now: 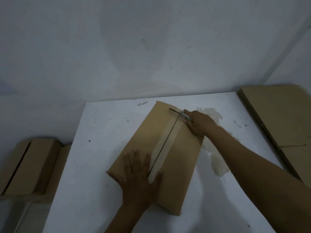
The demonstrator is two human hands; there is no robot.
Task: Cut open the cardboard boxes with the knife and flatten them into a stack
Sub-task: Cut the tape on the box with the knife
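A long brown cardboard box (138, 137) lies on the white table (94, 157), its taped top seam showing a dark slit down the middle. My left hand (138, 172) presses flat on the near end of the box, fingers spread. At the far end of the seam my right hand (198, 122) grips the knife (178, 113). The thin blade points left toward the box's far corner.
Flattened cardboard (282, 118) lies in a stack at the right edge of the table. More boxes (30, 163) stand on the floor at the left. A pale wall rises right behind the table. Patches of worn surface mark the table beside the box.
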